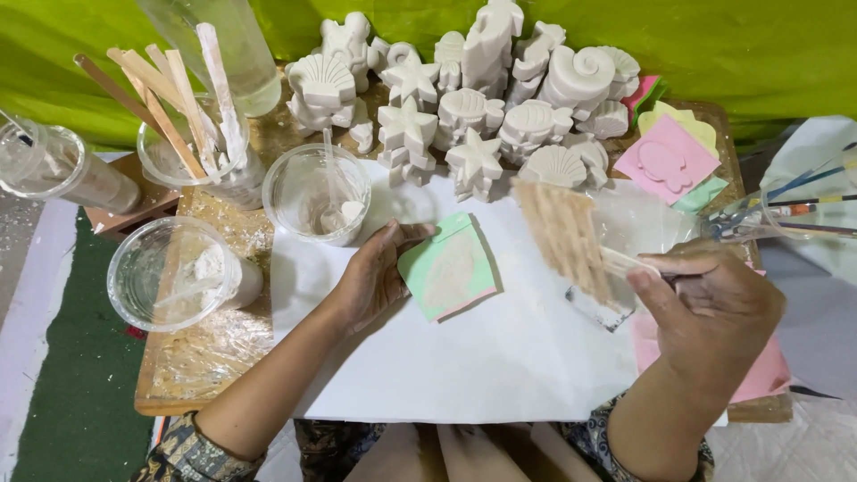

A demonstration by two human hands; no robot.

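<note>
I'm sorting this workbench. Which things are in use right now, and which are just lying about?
In use:
left hand
green mould
right hand
wide brush

Lying about:
white cast figures
pink mould
cup of wooden sticks
cup with spoon

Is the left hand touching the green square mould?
Touching. The head view shows the left hand with its thumb and fingers gripping the left edge of the green mould.

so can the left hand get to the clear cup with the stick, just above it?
Probably yes. The left hand holds the green mould, but the clear cup sits close by with nothing between them.
</note>
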